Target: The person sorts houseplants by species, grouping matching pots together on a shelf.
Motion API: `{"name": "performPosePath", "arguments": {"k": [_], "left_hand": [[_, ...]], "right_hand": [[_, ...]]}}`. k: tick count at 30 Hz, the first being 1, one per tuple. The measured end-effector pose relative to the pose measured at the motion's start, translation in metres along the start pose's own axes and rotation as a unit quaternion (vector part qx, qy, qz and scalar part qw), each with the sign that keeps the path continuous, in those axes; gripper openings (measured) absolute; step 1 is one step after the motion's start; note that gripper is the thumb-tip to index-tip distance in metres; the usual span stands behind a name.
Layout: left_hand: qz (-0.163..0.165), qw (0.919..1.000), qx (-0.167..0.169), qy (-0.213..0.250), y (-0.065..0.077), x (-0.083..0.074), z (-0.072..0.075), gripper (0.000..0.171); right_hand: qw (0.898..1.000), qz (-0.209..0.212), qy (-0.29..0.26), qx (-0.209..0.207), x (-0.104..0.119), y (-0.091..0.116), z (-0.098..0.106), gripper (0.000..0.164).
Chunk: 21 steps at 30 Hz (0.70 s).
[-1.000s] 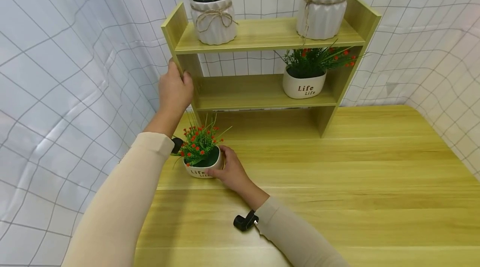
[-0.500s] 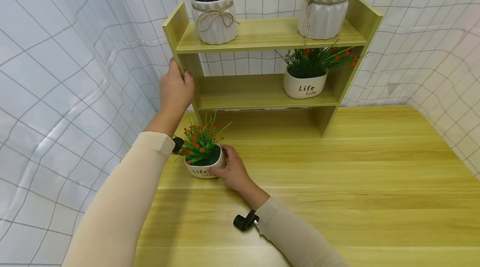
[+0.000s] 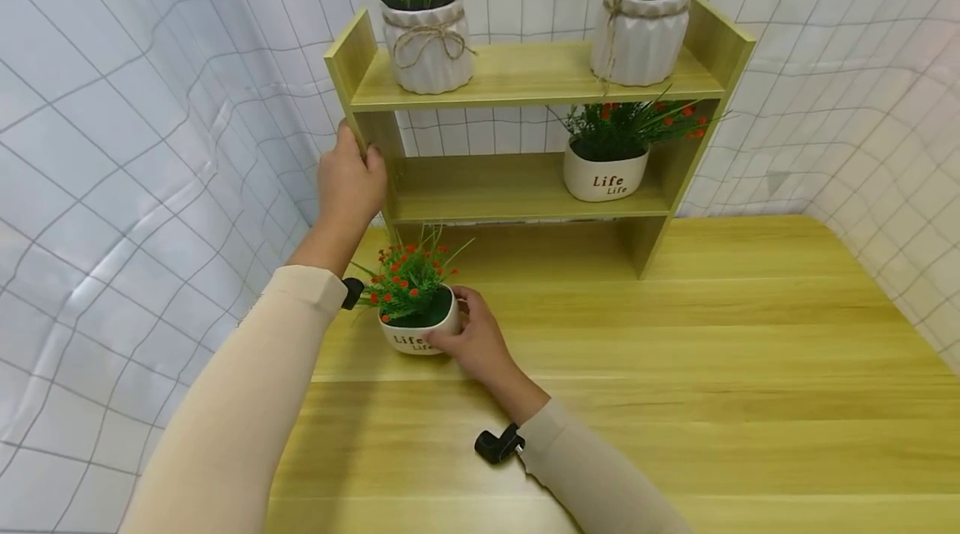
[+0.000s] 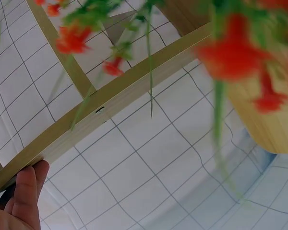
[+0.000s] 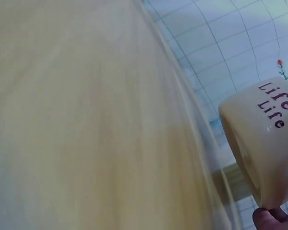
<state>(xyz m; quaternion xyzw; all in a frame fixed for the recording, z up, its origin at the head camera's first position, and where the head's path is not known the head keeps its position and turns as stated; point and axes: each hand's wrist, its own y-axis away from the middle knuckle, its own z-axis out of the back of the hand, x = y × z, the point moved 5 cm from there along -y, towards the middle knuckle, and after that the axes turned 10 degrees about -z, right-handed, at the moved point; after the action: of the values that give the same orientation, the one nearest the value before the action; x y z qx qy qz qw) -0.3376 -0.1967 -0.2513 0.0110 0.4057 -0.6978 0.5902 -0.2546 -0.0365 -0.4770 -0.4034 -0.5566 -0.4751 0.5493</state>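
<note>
My left hand (image 3: pixel 351 181) grips the left side panel of a small wooden shelf (image 3: pixel 517 97), thumb on its inner side. In the left wrist view the fingertips (image 4: pixel 26 187) press against the panel's outer face. My right hand (image 3: pixel 480 340) pinches the right end of an oval white flowerpot (image 3: pixel 408 341) lettered "Life", thumb on its front. Green grass and small red flowers (image 3: pixel 411 280) rise from it, close to my left wrist. In the right wrist view the underside of the pot (image 5: pixel 264 143) shows, lifted off the table.
A matching "Life" pot (image 3: pixel 604 177) stands on the shelf's middle board at the right. On the top board are two ribbed white pots with twine, one with yellow flowers (image 3: pixel 427 51), one with pale flowers (image 3: pixel 640 38). Gridded curtain (image 3: pixel 150 101) encloses the wooden table (image 3: pixel 712 401).
My right hand has moved the held flowerpot a little to the right. My left hand keeps its grip on the shelf panel. The head view has tilted slightly.
</note>
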Motion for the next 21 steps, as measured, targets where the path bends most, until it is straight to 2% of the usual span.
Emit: {"name": "performPosePath", "arguments": {"k": [9, 15, 21], "left_hand": [[-0.009, 0.9999, -0.012, -0.001, 0.001, 0.001, 0.001, 0.036], [-0.008, 0.9999, -0.008, -0.005, 0.001, 0.002, 0.001, 0.037], [-0.010, 0.9999, -0.010, -0.005, 0.001, 0.002, 0.000, 0.037]], "right_hand": [[1.000, 0.013, 0.004, -0.017, 0.009, 0.005, 0.022, 0.078], [0.998, 0.039, 0.025, -0.043, 0.017, 0.009, 0.038, 0.077], [0.996, 0.062, 0.012, -0.058, 0.029, 0.012, 0.055, 0.074]]}}
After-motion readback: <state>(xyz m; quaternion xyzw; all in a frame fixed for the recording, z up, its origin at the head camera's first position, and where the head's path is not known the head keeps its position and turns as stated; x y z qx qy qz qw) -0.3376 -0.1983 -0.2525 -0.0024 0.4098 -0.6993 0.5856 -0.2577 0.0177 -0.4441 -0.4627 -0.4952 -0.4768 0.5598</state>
